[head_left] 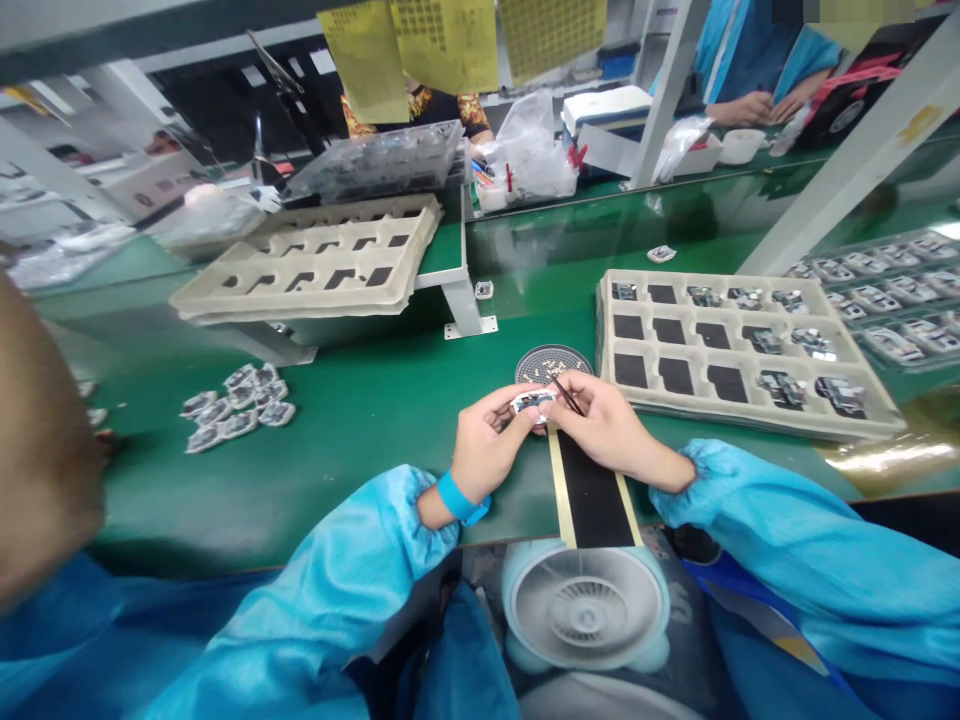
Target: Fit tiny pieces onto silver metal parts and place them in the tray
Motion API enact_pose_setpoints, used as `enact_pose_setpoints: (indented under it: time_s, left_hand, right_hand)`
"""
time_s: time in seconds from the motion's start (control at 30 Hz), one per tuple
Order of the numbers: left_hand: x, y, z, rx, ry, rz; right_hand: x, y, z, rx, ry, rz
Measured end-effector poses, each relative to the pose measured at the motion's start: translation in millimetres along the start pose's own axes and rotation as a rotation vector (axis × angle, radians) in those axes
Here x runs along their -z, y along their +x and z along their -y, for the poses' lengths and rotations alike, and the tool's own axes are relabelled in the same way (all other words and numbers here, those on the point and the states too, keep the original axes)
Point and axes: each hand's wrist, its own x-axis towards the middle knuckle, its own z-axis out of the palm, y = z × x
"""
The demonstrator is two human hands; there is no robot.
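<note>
Between the fingers of my left hand (pixel 484 445) is a small white-framed electronic module (pixel 532 402) with a circuit board showing inside. My right hand (pixel 604 420) is closed on dark tweezers (pixel 568 394), and its fingertips meet the module's right side. What the tweezer tips touch is too small to make out. Just behind both hands sits a round dark dish (pixel 536 357) with several tiny pale parts in it. Under my right hand a black mat strip (pixel 594 490) with yellow edges runs to the table's front edge.
To the right stands a stacked beige tray (pixel 750 420) partly filled with circuit boards; clear trays (pixel 900 310) lie beyond it. Finished-looking white modules (pixel 238 405) lie in a group at left. Another beige tray (pixel 300 300) rests on a raised shelf. Co-workers sit across the bench.
</note>
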Motion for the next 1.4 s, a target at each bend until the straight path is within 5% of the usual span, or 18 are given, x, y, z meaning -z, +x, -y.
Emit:
enact_pose_setpoints:
  time_s: [0.13, 0.27, 0.43, 0.67, 0.83, 1.13, 1.4]
  left_hand:
    - [2.6, 5, 4, 0.024, -0.011, 0.023]
    - [5.2, 7, 6, 0.029, 0.032, -0.008]
    - [5.0, 2, 8, -0.002, 0.157, 0.032]
    - [6.1, 3, 8, -0.070, 0.221, 0.040]
    - [11.3, 2, 6, -0.243, 0.476, 0.032]
    - [13.9, 2, 8, -0.363, 0.655, 0.063]
    - [15.5, 1, 7, -0.389, 0.792, 0.088]
  right_hand:
    - [8, 5, -3, 0.068, -0.193, 0.059]
    - [16, 8, 1, 0.341, -0.581, -0.083]
    - [18, 9, 5, 0.573, -0.627, -0.049]
    - [21, 6, 6, 0.406, -0.582, -0.142]
    - [26, 5, 10, 0.439, -0.611, -0.179]
    - [26, 8, 5, 0.626, -0.588, 0.056]
    - [31, 6, -1, 0.592, -0.724, 0.128]
